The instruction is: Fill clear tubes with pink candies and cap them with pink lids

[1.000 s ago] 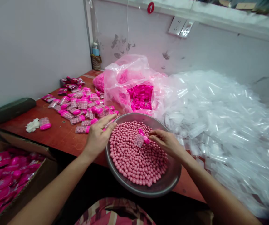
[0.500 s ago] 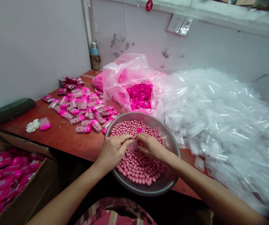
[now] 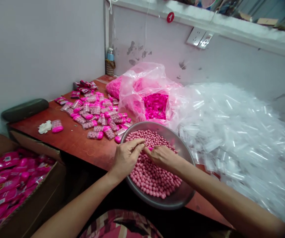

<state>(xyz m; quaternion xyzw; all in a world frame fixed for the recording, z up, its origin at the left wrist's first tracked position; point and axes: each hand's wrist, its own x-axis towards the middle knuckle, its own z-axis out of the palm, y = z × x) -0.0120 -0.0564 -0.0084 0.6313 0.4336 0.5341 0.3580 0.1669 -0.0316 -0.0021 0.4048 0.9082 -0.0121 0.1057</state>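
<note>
Both hands meet over a metal bowl (image 3: 158,205) filled with round pink balls (image 3: 149,185). My left hand (image 3: 129,157) is closed, thumb against fingers, around a small clear plastic container that its fingers almost wholly hide. Touching the same spot, my right hand (image 3: 162,157) has its fingers curled in, with the thumb at a bright pink cap (image 3: 150,148) that just shows between the hands. Whether the cap sits fully on the container is hidden.
Left of the bowl lie several filled, pink-capped containers (image 3: 95,109) on the red table (image 3: 83,145). Behind is a plastic bag (image 3: 147,71) of pink caps (image 3: 156,105). Clear empty containers (image 3: 231,132) are heaped at right. A carton (image 3: 43,188) of pink packets stands lower left.
The view has shifted slightly, so everything appears further right and lower. The right hand has turned and pressed its thumb in against the cap; the clear container between the hands is now covered.
</note>
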